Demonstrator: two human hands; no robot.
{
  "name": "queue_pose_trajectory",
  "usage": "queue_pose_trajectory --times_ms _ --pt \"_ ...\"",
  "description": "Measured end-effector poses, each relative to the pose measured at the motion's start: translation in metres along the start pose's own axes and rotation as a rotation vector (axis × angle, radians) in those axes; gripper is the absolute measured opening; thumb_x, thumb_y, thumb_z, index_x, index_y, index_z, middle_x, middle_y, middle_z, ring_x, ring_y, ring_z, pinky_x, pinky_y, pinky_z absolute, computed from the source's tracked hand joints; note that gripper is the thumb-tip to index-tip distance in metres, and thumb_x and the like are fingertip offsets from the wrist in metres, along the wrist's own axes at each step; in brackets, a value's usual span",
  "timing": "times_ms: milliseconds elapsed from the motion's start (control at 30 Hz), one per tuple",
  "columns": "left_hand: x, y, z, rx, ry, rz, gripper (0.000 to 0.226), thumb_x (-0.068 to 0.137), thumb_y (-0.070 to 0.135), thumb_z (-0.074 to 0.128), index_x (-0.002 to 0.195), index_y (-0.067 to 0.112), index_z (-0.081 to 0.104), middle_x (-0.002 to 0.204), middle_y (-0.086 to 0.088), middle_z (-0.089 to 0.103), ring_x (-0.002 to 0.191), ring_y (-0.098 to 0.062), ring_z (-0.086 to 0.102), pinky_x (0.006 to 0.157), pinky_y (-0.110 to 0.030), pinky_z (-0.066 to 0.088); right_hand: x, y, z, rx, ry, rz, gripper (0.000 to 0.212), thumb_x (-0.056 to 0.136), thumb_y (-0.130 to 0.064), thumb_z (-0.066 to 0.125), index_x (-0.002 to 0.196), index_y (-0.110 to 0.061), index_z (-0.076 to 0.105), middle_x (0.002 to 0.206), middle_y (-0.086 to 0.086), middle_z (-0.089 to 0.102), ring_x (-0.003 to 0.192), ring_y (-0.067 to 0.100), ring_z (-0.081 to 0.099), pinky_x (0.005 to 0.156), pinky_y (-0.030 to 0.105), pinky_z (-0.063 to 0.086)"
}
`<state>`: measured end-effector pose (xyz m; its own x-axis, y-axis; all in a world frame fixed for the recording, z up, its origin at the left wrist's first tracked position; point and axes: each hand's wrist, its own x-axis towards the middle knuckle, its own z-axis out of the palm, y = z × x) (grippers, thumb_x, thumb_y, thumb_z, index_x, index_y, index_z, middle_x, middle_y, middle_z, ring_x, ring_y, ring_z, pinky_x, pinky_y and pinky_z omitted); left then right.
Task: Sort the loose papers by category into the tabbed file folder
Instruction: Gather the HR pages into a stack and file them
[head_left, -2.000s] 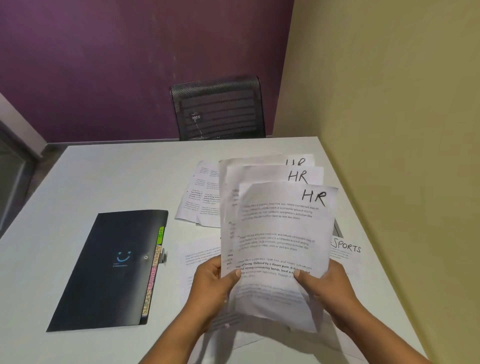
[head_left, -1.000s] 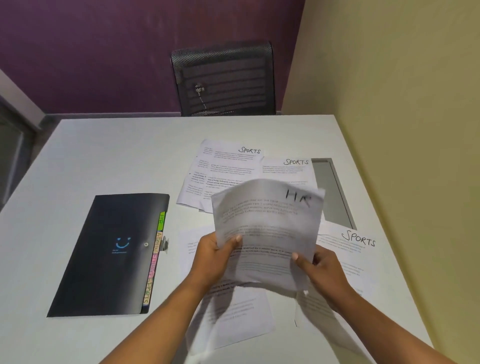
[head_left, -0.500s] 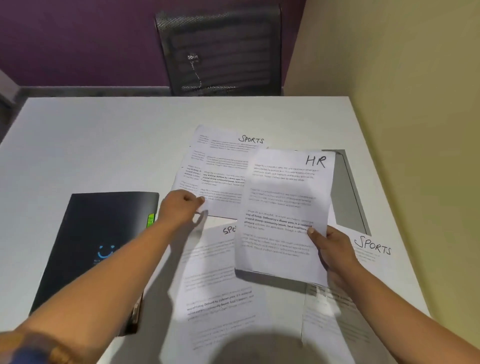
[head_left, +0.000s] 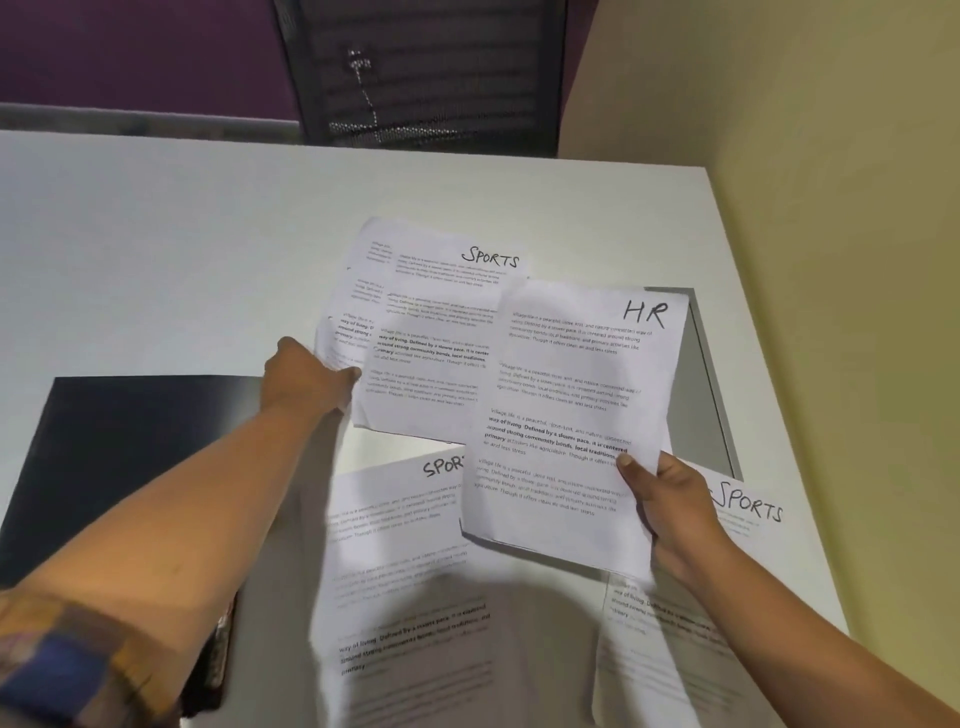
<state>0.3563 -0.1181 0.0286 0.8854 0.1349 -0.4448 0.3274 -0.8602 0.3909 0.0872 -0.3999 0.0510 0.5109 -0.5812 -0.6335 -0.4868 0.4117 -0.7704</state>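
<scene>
White HR sheet, part-covered SPORTS sheet

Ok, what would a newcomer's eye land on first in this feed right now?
The HR sheets held up mid-table in the right hand, handwritten label bold at the top corner. Next, the left hand gripping the far SPORTS pile, with the black folder lying at the near left.

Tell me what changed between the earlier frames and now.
The left hand let go of the HR sheets, reached forward and took hold of the left edge of the far Sports sheets. The right hand now holds the HR sheets alone, squared into one stack. The black folder stays closed; the near Sports sheets lie unmoved.
</scene>
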Motion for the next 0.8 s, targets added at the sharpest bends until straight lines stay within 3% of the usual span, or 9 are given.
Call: queue_pose_trajectory --times_ms 167,300,367,433,500,567,633,767,800 --pt "-0.002 0.004 -0.02 -0.305 -0.095 -0.082 0.027 0.081 0.027 0.075 0.073 0.009 0.057 0.083 -0.01 0.062 0.059 -0.019 0.053 0.048 -0.024 0.039 -0.005 0.005 -0.002 0.008 0.001 0.007 0.015 0.093 -0.007 0.064 0.105 -0.009 0.074 0.101 0.011 0.078 0.091 0.025 0.076 0.081 0.036 0.059" --pt "-0.018 0.006 -0.057 -0.275 -0.28 0.02 0.016 0.089 0.021 0.064 0.078 0.009 0.06 0.059 -0.006 0.056 0.046 -0.018 0.044 0.042 -0.021 0.032 -0.016 0.008 -0.003 0.027 0.006 0.023 0.017 0.093 -0.011 0.065 0.108 -0.007 0.073 0.1 0.012 0.078 0.091 0.032 0.074 0.086 0.046 0.058" --pt "-0.028 0.003 -0.074 -0.266 -0.311 0.056 0.015 0.09 0.022 0.063 0.081 0.01 0.061 0.048 -0.002 0.058 0.041 -0.015 0.046 0.044 -0.022 0.032 -0.022 0.01 -0.003 0.013 -0.007 0.02 0.018 0.094 -0.014 0.065 0.109 -0.006 0.073 0.085 0.009 0.078 0.073 0.026 0.067 0.078 0.045 0.059" --pt "-0.038 -0.002 -0.086 -0.29 -0.291 0.061 0.013 0.093 0.021 0.06 0.089 0.009 0.064 0.055 -0.002 0.063 0.04 -0.013 0.051 0.042 -0.022 0.034 -0.032 0.01 -0.004 0.004 0.006 0.009 0.014 0.096 -0.011 0.062 0.104 -0.004 0.071 0.056 -0.001 0.069 0.04 0.014 0.049 0.05 0.019 0.05" --pt "-0.049 -0.01 -0.095 -0.294 -0.247 0.068 0.012 0.095 0.016 0.056 0.093 0.01 0.066 0.068 -0.003 0.071 0.045 -0.015 0.062 0.041 -0.024 0.042 -0.042 0.012 -0.006 -0.008 0.0 -0.018 0.013 0.097 -0.009 0.059 0.103 -0.004 0.07 0.051 -0.004 0.065 0.029 0.005 0.041 0.037 0.012 0.036" --pt "-0.06 -0.022 -0.105 -0.224 -0.156 0.11 0.016 0.095 0.014 0.054 0.089 0.011 0.068 0.076 -0.006 0.074 0.058 -0.021 0.07 0.05 -0.032 0.053 -0.052 0.013 -0.008 -0.028 -0.027 -0.052 0.015 0.096 -0.01 0.061 0.105 -0.005 0.072 0.073 0.003 0.077 0.048 0.014 0.066 0.05 0.02 0.052" --pt "-0.072 -0.033 -0.119 -0.224 -0.044 0.134 0.02 0.096 0.015 0.053 0.084 0.014 0.069 0.078 -0.006 0.074 0.065 -0.027 0.071 0.056 -0.036 0.057 -0.06 0.016 -0.01 -0.04 -0.035 -0.072 0.018 0.095 -0.011 0.063 0.11 -0.004 0.072 0.092 0.01 0.079 0.076 0.027 0.076 0.072 0.037 0.06" --pt "-0.098 -0.058 -0.144 -0.375 0.104 0.167 0.022 0.1 0.018 0.051 0.09 0.02 0.069 0.075 0.0 0.074 0.063 -0.024 0.07 0.054 -0.034 0.06 -0.082 0.018 -0.013 -0.088 -0.036 -0.104 0.013 0.095 -0.01 0.063 0.101 -0.005 0.074 0.079 0.009 0.078 0.06 0.018 0.074 0.065 0.029 0.059" --pt "-0.104 -0.065 -0.148 -0.408 0.12 0.178 0.022 0.101 0.018 0.05 0.09 0.023 0.068 0.07 0.005 0.074 0.064 -0.024 0.07 0.058 -0.036 0.061 -0.087 0.02 -0.014 -0.094 -0.04 -0.11 0.013 0.095 -0.011 0.063 0.099 -0.007 0.074 0.082 0.009 0.078 0.066 0.021 0.075 0.071 0.035 0.061"
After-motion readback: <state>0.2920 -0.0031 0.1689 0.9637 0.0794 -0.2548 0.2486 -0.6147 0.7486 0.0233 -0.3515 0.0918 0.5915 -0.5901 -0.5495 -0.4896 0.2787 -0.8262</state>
